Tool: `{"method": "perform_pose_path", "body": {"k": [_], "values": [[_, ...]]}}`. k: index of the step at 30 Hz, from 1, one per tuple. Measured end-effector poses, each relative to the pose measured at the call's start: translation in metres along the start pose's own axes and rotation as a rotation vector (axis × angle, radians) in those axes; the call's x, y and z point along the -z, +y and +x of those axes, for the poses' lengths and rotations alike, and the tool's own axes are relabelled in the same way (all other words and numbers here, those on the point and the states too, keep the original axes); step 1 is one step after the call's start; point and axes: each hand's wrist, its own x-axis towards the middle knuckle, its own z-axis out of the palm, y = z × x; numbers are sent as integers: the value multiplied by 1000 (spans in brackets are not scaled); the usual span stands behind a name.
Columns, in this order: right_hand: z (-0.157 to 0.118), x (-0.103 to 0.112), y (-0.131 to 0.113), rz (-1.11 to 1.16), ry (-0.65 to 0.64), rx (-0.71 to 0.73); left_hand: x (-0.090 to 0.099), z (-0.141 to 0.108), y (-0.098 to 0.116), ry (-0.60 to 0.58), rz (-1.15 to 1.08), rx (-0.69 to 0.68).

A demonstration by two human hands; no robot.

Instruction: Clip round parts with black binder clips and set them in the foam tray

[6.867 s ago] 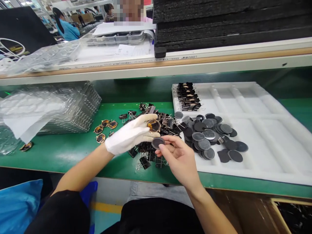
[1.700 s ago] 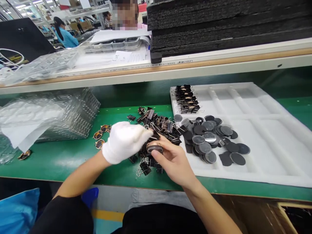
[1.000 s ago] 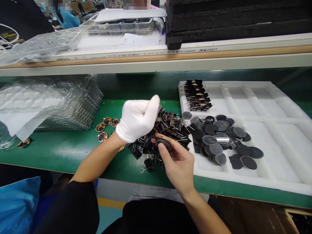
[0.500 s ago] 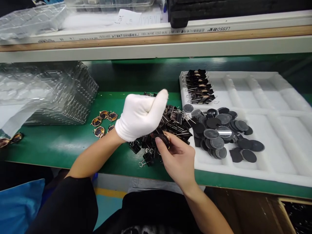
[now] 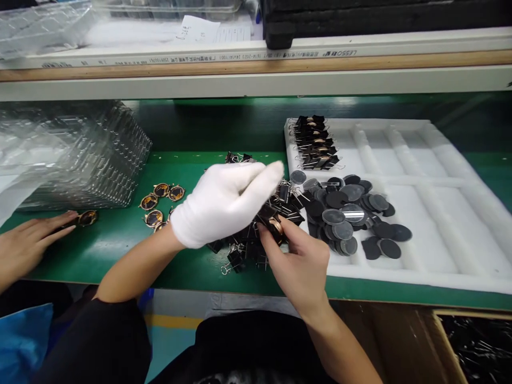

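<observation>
My right hand [image 5: 300, 261], bare, is closed around a gold-rimmed watch case [image 5: 277, 226], which it pinches between thumb and fingers. A black binder clip [image 5: 267, 213] sits against the case's upper left side. My left hand [image 5: 224, 200], in a white glove, is just above and left of the clip. Its visible fingers are pressed together; the glove hides whatever is under them. Beneath both hands lies a pile of black binder clips [image 5: 236, 258], partly covered. Left of the glove are several gold-rimmed watch cases [image 5: 153, 218] with dark faces.
A white foam tray [image 5: 452, 213] at right bears a row of clipped cases [image 5: 316, 141] and loose dark discs [image 5: 344, 216]. Clear plastic trays [image 5: 92, 160] are stacked at left. Another person's hand [image 5: 36, 240] touches a watch case [image 5: 87, 217]. A shelf edge [image 5: 240, 82] crosses above.
My left hand has turned from a fist with the thumb up to a flatter, straighter pose. More gold rim shows in my right hand. Another person's hand has come in at left.
</observation>
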Motion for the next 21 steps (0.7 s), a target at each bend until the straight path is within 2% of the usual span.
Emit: {"method": "perform_pose_path", "body": {"k": [3,4,6,9,13,16,18,21], "values": [[5,11,8,-277,142,390,9,-4,8,-235,-48,152],[7,17,10,-351,160,457,10,-5,9,-303,-75,194],[11,30,13,-441,142,481,6,-6,8,-389,-137,248],[19,55,14,-386,-23,308,-3,-6,3,-392,-188,247],[38,83,10,-103,-417,-90,-12,-5,-2,-413,-183,137],[59,92,13,110,-655,-250,-15,-5,-2,-489,-141,85],[76,99,23,171,-712,-294,-15,-7,-3,-521,-50,77],[115,121,55,46,-685,-270,-9,-9,-5,-527,193,38]]}}
